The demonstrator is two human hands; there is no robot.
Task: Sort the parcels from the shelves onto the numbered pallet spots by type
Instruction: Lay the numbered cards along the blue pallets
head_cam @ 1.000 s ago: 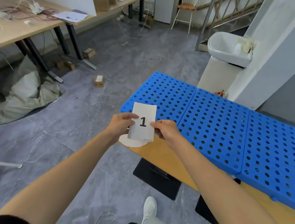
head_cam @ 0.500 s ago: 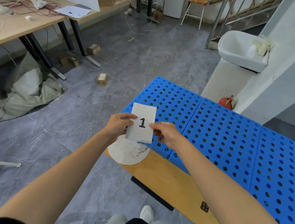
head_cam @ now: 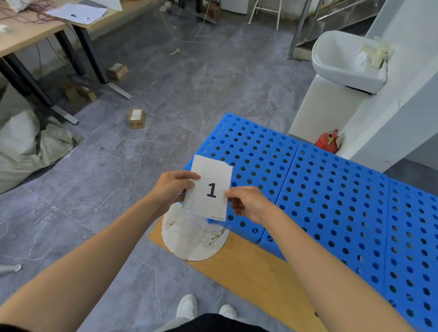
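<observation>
A person is standing on grey floor tiles, white shoes point(head_cam: 187, 306) showing at the near edge, both bare forearms reaching forward. The left hand point(head_cam: 172, 188) is pinching the left edge of a white numbered card point(head_cam: 210, 189) printed with a black 1, and the right hand point(head_cam: 249, 204) is pinching its right edge; more white edges are peeking out behind it. The card is hanging above the near left corner of a row of blue pallets point(head_cam: 341, 203) with round holes, which are lying on a wooden board point(head_cam: 256, 272) beside a white disc point(head_cam: 193, 240). Farther left, a small cardboard parcel point(head_cam: 136, 118) is sitting on the floor near a grey sack point(head_cam: 21, 143). A red extinguisher point(head_cam: 327, 141) and a white sink point(head_cam: 346, 60) are standing beyond the pallets, and a desk point(head_cam: 20, 37) is standing far left.
</observation>
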